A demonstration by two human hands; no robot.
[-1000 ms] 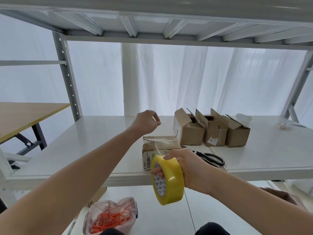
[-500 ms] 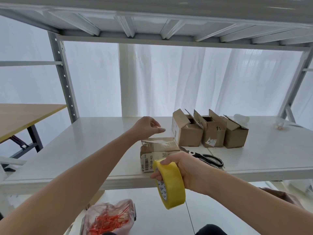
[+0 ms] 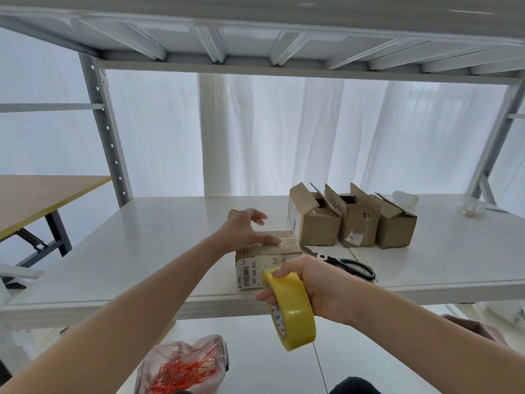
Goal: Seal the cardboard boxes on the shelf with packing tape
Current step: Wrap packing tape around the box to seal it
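A small closed cardboard box (image 3: 255, 265) with a barcode label lies near the front edge of the white shelf (image 3: 142, 251). My left hand (image 3: 244, 228) rests over its top, thumb pressing a strip of clear tape down on the lid. My right hand (image 3: 306, 282) grips a yellow roll of packing tape (image 3: 292, 311) in front of and below the box, off the shelf edge. Three open boxes (image 3: 352, 223) stand in a row behind, flaps up.
Black-handled scissors (image 3: 346, 265) lie on the shelf right of the taped box. Crumpled plastic (image 3: 406, 197) sits at the back right. A plastic bag of orange ties (image 3: 181, 368) lies below the shelf. A wooden table (image 3: 37, 194) stands at left.
My left hand dropped from above the shelf onto the box top, pressing the tape down. My right hand lowered the yellow roll toward me, below the shelf edge.
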